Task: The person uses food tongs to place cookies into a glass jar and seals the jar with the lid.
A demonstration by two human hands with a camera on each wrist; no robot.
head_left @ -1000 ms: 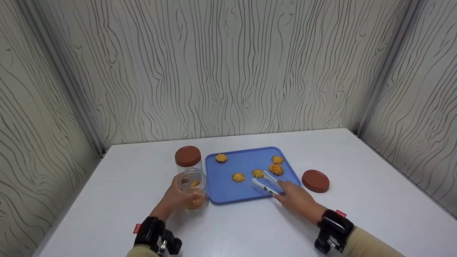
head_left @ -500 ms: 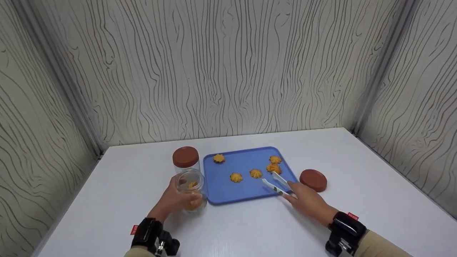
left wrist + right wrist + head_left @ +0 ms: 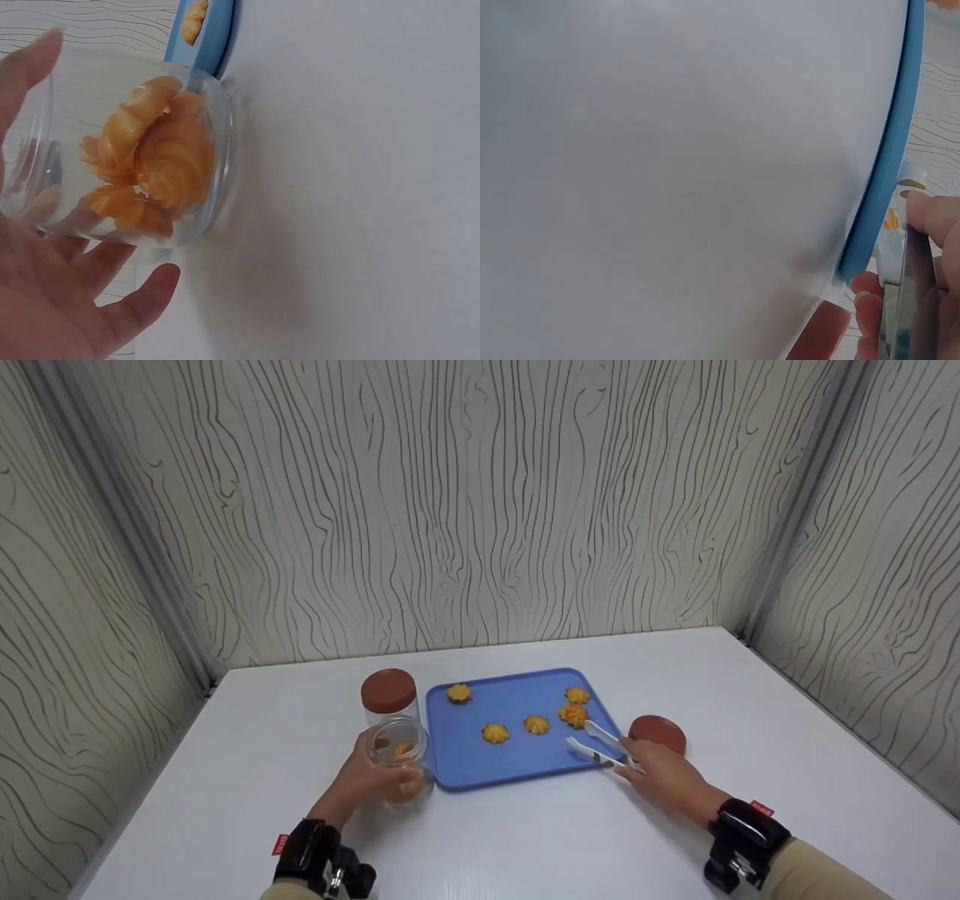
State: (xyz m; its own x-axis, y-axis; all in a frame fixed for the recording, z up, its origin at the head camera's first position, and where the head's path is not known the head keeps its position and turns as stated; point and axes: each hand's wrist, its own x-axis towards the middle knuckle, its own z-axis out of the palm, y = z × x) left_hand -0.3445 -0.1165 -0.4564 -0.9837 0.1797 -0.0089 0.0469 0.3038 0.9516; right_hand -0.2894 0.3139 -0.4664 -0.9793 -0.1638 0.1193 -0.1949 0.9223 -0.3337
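Observation:
My left hand (image 3: 364,769) grips an open glass jar (image 3: 79,97) at the tray's left side. Inside the jar lie several golden swirl cookies (image 3: 174,161), gathered at its bottom. My right hand (image 3: 664,776) holds white tongs (image 3: 592,754) over the right front corner of the blue tray (image 3: 495,765). The tongs' tips are spread with nothing between them, the upper tip right by a browner cookie (image 3: 574,715). Behind that one lies another cookie (image 3: 577,695). A middle cookie (image 3: 537,724), one to its left (image 3: 495,733) and a far-left cookie (image 3: 459,693) also rest on the tray.
A second jar with a red-brown lid (image 3: 388,690) stands behind the held jar, left of the tray. One loose red-brown lid (image 3: 658,733) lies right of the tray, partly behind my right hand. Wood-patterned panels (image 3: 480,510) enclose the white table (image 3: 525,840) at the back and sides.
My right hand has moved right with the tongs, away from the middle cookie toward the tray's right front corner. My left hand and the jar stay nearly in place.

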